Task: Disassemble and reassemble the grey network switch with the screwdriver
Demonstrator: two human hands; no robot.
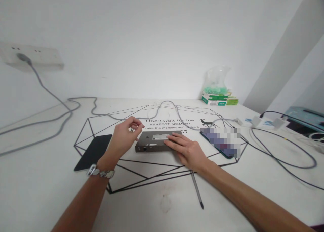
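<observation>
A flat dark box with a power jack on its near side and a label on top, which looks like a network switch [149, 139], lies on the printed white table. My right hand [188, 149] rests over its right end, fingers on the top face and thumb by the near edge. My left hand [126, 134] hovers at its left end, fingertips pinched together; anything between them is too small to make out. A slim grey pen-like tool [196, 188] with a dark tip lies below my right hand.
A black flat tablet-like panel [93, 152] lies left, a phone [215, 142] with blurred screen right. A grey cable [98, 112] runs from the wall socket [37, 54] to a power strip [253, 121]. Small boxes [214, 99] under a clear bag [216, 78] stand against the wall.
</observation>
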